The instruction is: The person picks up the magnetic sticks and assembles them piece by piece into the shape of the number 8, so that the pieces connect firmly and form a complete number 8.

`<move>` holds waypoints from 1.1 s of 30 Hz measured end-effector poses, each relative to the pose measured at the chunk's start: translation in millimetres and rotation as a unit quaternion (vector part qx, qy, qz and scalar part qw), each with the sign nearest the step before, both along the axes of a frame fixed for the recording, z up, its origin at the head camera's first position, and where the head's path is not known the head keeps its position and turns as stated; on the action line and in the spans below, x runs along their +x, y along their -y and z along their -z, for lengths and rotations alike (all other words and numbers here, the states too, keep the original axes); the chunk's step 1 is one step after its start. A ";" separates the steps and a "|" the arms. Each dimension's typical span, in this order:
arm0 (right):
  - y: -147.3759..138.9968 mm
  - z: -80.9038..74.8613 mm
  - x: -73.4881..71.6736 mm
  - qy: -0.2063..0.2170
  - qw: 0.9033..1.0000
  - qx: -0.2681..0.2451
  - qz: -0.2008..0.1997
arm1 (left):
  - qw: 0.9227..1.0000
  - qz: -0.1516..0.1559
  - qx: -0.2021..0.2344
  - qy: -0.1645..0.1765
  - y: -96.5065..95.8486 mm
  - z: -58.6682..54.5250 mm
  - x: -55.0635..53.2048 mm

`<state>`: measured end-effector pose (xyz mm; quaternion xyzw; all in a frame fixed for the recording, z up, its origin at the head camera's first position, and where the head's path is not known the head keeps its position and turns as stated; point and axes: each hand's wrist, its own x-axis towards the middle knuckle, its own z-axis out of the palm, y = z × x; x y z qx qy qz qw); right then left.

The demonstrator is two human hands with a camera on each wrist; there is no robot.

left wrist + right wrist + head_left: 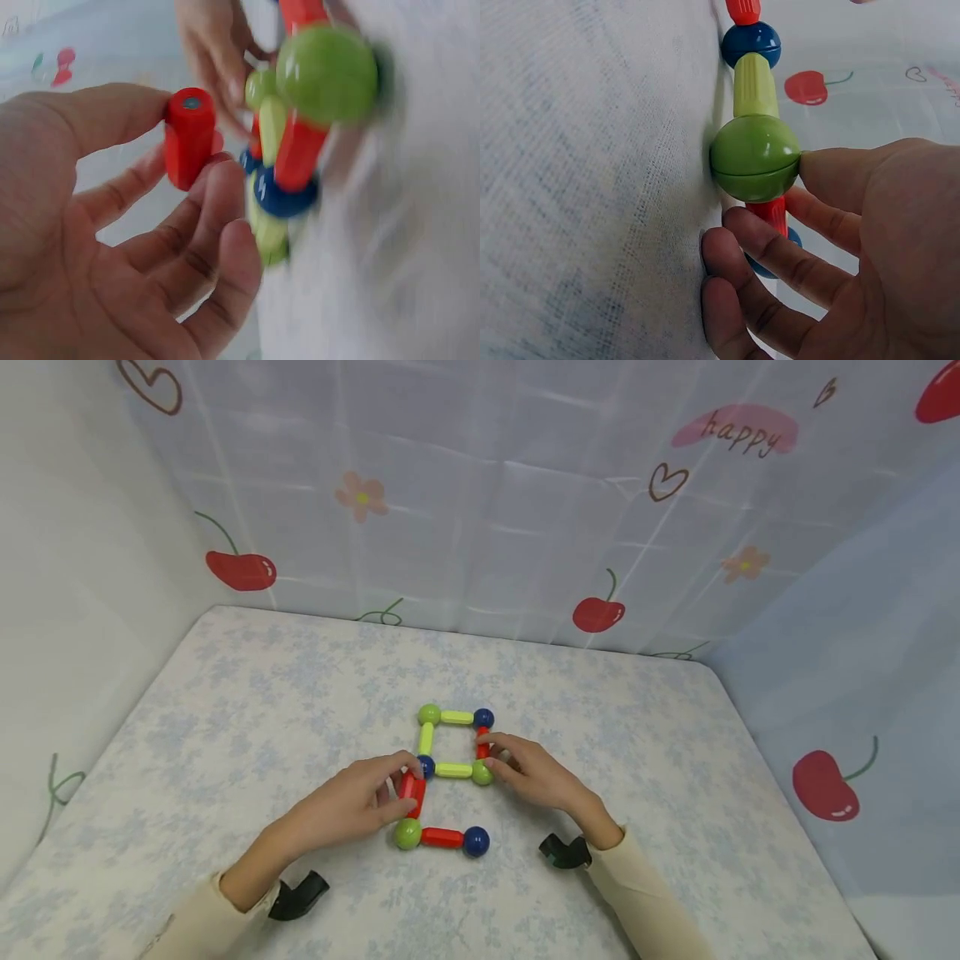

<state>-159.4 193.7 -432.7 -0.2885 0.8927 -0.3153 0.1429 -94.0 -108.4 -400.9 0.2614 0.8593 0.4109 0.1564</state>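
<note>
Magnetic rods and balls lie joined on the table, a square with a tail below it. In the head view my left hand (337,806) is beside the tail. The left wrist view shows it pinching a loose red magnetic rod (187,142) between thumb and fingers, apart from the joined pieces. My right hand (540,777) is at the square's near right corner. Its thumb touches a green ball (756,157), while its fingers reach round to the red rod (768,215) behind. Along the tail run a green ball (407,833), a red rod (442,837) and a blue ball (476,842).
A pale floral cloth covers the table (300,685). Dark curved pieces stick out by the left wrist (299,896) and the right wrist (566,852). A printed curtain (465,502) hangs behind the table's far edge.
</note>
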 end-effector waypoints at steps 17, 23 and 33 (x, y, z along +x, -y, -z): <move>-0.8 1.5 -0.6 0.001 1.000 0.004 0.014 | 0.996 0.015 0.009 -0.085 -75.0 23.7 -1.2; 0.1 1.0 0.8 -0.003 1.000 -0.004 0.006 | 0.993 0.000 -0.029 -0.115 -90.2 30.6 -2.7; -1.0 2.0 2.3 0.007 1.000 0.003 0.010 | 0.993 0.056 -0.087 -0.052 -85.6 26.9 1.1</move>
